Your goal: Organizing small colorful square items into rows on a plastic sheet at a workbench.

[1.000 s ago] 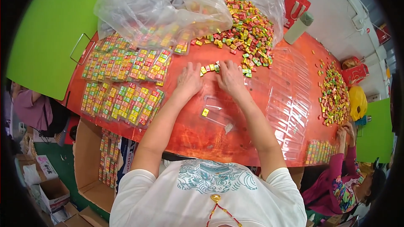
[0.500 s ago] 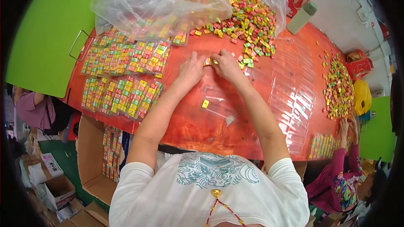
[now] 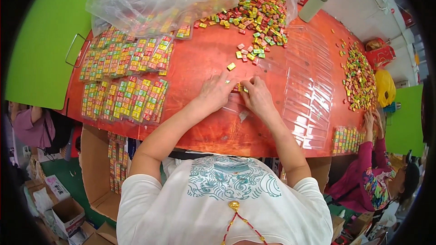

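Observation:
Close together over the red table (image 3: pixel 200 138), my left hand (image 3: pixel 217 91) and my right hand (image 3: pixel 259 97) pinch a short row of small wrapped candies (image 3: pixel 236 88) between their fingertips. The candies are red and yellow, boxy and partly hidden by the fingers. Beneath my hands lies a clear plastic tray (image 3: pixel 233 110), mostly covered by them. One yellow candy (image 3: pixel 231 66) rests alone just beyond my left fingertips. Farther off, a few red, yellow and green candies (image 3: pixel 251 56) trail from a large loose heap (image 3: pixel 261 11).
Filled trays (image 3: pixel 136 97) lie in overlapping rows at left, under a clear plastic bag (image 3: pixel 159 4) at the back. Clear trays (image 3: pixel 309 95) are spread at right. Beyond them are another candy heap (image 3: pixel 359 79) and a co-worker's hands (image 3: pixel 373 122). A pale green bottle (image 3: pixel 314 4) stands behind.
Both hands have come nearer to me, with candies between them, and now cover the tray. A single yellow candy now shows beyond them. The whole view has shifted slightly.

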Demonstrator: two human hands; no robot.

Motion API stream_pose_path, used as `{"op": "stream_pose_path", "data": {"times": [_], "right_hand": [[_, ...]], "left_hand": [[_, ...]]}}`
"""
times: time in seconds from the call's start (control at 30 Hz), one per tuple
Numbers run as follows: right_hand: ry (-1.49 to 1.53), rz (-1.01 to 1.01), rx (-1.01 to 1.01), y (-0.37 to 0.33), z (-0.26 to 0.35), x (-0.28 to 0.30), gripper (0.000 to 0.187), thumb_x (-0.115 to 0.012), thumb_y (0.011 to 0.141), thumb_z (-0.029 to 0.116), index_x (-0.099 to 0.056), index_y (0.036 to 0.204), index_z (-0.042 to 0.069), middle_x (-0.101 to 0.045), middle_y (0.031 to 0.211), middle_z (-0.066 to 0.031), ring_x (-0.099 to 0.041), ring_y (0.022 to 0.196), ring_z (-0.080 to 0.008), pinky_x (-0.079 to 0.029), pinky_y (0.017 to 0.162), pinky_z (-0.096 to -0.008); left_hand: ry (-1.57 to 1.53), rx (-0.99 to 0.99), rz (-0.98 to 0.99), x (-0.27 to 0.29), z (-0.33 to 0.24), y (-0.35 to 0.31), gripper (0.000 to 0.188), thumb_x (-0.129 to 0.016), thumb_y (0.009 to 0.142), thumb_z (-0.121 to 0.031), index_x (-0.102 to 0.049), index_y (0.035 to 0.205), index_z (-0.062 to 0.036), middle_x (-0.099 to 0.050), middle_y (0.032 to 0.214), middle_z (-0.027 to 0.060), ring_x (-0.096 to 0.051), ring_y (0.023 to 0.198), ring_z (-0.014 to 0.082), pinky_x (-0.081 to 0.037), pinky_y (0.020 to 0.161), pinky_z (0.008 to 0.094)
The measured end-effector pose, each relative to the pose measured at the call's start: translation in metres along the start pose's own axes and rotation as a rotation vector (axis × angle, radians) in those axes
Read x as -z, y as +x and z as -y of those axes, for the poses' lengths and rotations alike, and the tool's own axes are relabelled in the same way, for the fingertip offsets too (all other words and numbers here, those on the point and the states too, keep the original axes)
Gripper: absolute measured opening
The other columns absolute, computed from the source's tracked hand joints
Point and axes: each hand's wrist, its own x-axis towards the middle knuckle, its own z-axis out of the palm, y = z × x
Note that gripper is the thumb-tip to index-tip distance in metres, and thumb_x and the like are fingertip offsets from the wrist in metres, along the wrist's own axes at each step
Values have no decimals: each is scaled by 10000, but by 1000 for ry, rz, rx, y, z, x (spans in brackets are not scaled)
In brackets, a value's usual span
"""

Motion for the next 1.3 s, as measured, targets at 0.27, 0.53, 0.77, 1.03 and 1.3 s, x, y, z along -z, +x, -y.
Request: {"op": "stream_pose_path", "data": {"times": [0.27,0.53,0.77,1.03,1.3], "right_hand": [[216,-109,-129,-17,-25,1,372,-692,872,112,-625,1230,39,-596,1086,-187,-636,961,-373,-536,811,-441],[37,-122,-19,-21,-18,-6,208,-681,879,91,-624,1075,51,-572,985,-163,-627,867,-356,-529,740,-444],[-202,-96,187,-16,8,-7,374,-686,886,189,-619,1240,89,-583,1127,-78,-552,1057,-270,-417,849,-413],[-243,-112,250,-7,18,-7,346,-638,880,157,-623,1218,87,-591,1070,-67,-568,1015,-247,-417,859,-398],[-286,-26,235,-9,11,-15,488,-679,777,113,-626,1262,100,-594,1119,-57,-561,1065,-255,-413,906,-414]], "left_hand": [[-224,27,-113,5,19,-18,520,-590,885,-70,-531,1395,-149,-542,1219,164,-615,1023,371,-519,843,472],[127,54,99,-11,10,-32,662,-629,925,-384,-434,1485,-90,-419,1523,155,-382,1400,363,-314,1041,636],[85,94,172,-5,9,-34,688,-602,951,-400,-383,1523,-88,-376,1573,170,-332,1459,370,-241,1109,677],[-312,152,-68,0,39,-43,619,-579,950,-237,-400,1491,2,-457,1498,226,-383,1430,368,-285,1167,484],[-91,93,-23,-11,39,-48,553,-605,937,-181,-472,1453,-35,-470,1487,184,-397,1408,377,-284,1169,503]]}}
